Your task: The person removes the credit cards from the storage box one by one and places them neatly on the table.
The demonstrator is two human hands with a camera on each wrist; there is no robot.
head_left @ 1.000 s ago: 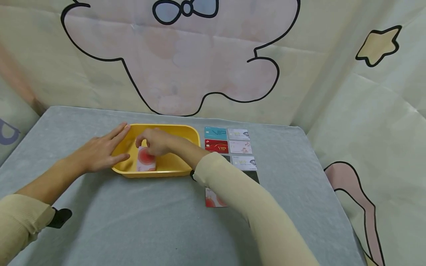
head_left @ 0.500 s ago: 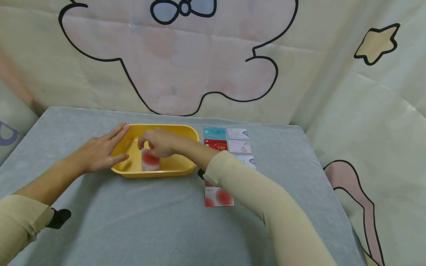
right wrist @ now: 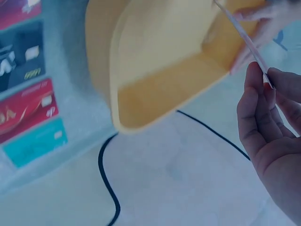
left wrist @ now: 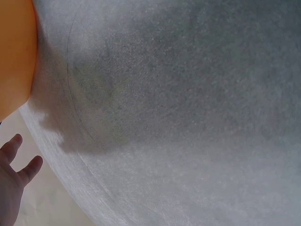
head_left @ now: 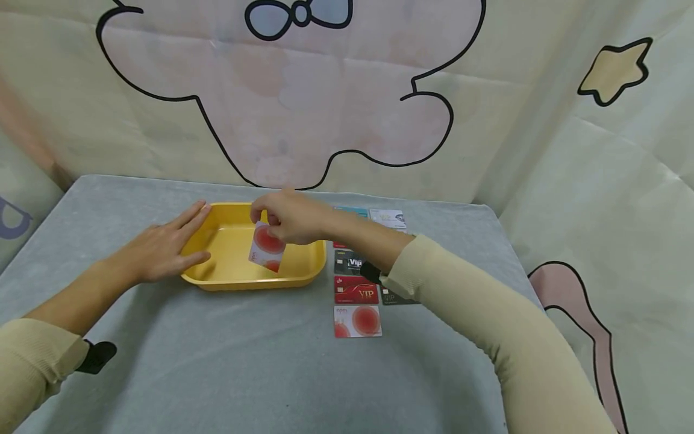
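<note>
My right hand pinches a white card with red circles between thumb and fingers, tilted above the yellow tray. In the right wrist view the same card shows edge-on, gripped at one end by the right hand. My left hand rests with straight fingers on the tray's left rim. Only part of the left hand appears in the left wrist view, near the orange-looking tray wall. No other card is visible inside the tray.
Right of the tray, cards lie in two columns, partly covered by my right arm. Among them are a red VIP card, a black Vip card and a red-circle card nearest me. A grey cloth covers the table.
My right hand has lifted the red-circle card from the tray floor and moved up and to the right. More of the laid-out cards show. The left hand stays on the rim.
</note>
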